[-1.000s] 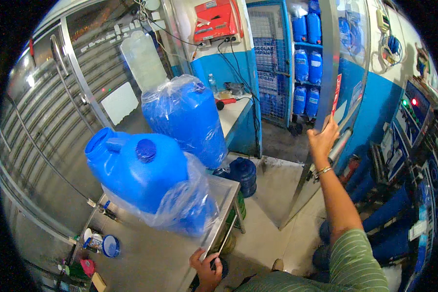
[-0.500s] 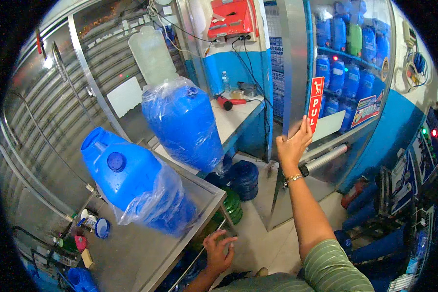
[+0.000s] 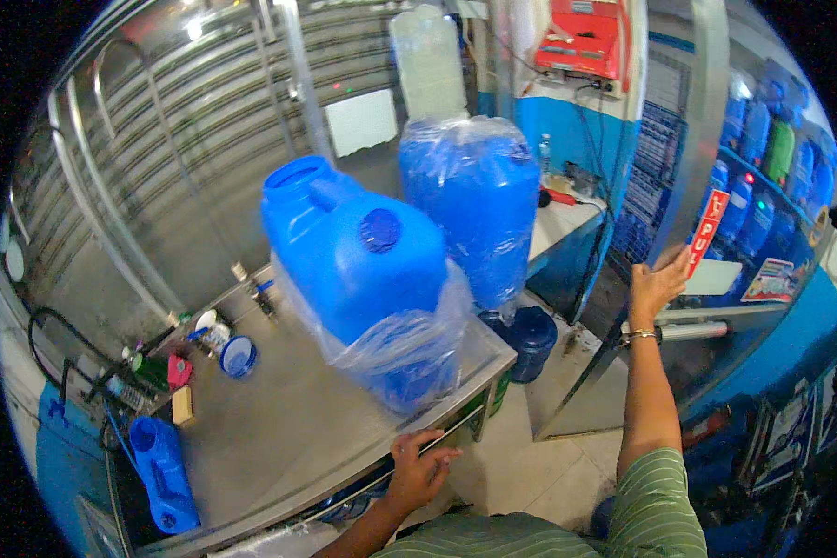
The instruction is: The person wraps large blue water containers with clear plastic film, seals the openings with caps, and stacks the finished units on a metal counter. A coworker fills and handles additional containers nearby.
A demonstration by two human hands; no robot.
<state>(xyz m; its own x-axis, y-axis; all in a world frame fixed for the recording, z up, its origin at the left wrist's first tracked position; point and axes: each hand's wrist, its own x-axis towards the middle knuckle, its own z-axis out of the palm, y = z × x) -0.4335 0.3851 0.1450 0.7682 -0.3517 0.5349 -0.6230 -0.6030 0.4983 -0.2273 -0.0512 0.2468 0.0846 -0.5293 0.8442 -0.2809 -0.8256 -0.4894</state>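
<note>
My right hand [image 3: 658, 290] lies with outstretched fingers against the metal-framed glass door [image 3: 702, 102], beside a red sign [image 3: 708, 232] and above a metal handle bar. My left hand [image 3: 421, 472] hangs by the front edge of the steel table [image 3: 279, 418], empty, its fingers loosely bent and apart. Closest to it, a large blue jug [image 3: 372, 270] with a screw cap stands on the table, tilted in the picture, its lower half in clear plastic wrap. Behind that jug is a second blue container [image 3: 479, 200], also in clear plastic.
A smaller blue jug [image 3: 163, 474], a yellow sponge [image 3: 183, 406] and a round blue-rimmed lid [image 3: 238, 357] are on the table's left part. Dark blue water bottles [image 3: 533, 339] stand on the floor near the door. Beyond the glass are shelves of blue containers [image 3: 758, 219].
My view has turned left, so the jugs, table and door sit farther right in the picture. My right hand is still on the door; my left hand is still empty by the table edge.
</note>
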